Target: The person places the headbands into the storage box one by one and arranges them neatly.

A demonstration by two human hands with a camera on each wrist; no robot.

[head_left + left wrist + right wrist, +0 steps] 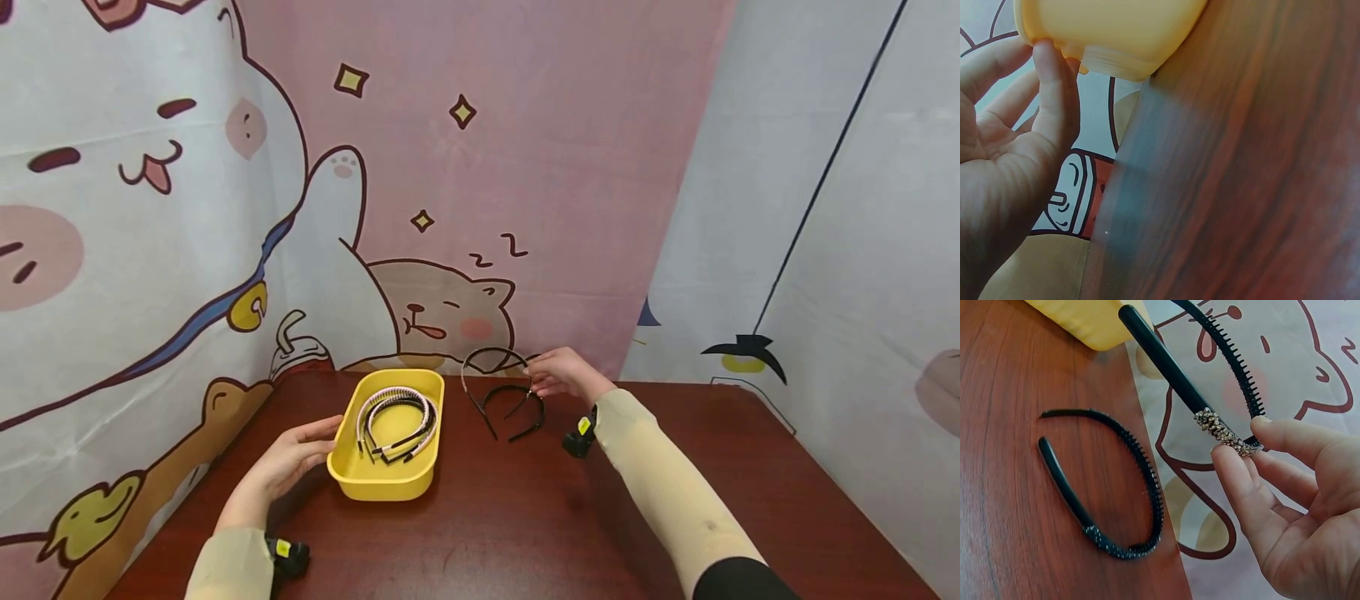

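Note:
My right hand (566,372) pinches a black headband (1169,365) with a band of glittery beads and small comb teeth, holding it above the table. Below it, a second black headband (1157,500) with tiny sparkles lies on the wood. To the left, a yellow plastic tub (386,489) stands on the table. Pink-and-white and black headbands (397,398) lie together inside it. My left hand (292,458) holds the tub's left side, thumb and fingers at the rim; some fingertips are hidden by the tub in the left wrist view.
The dark red-brown wooden table (495,533) meets a cartoon-printed cloth (585,167) along its back edge. More cloth hangs at the left and right. A small black wrist camera (579,437) sits under the right wrist, and another (288,557) by the left.

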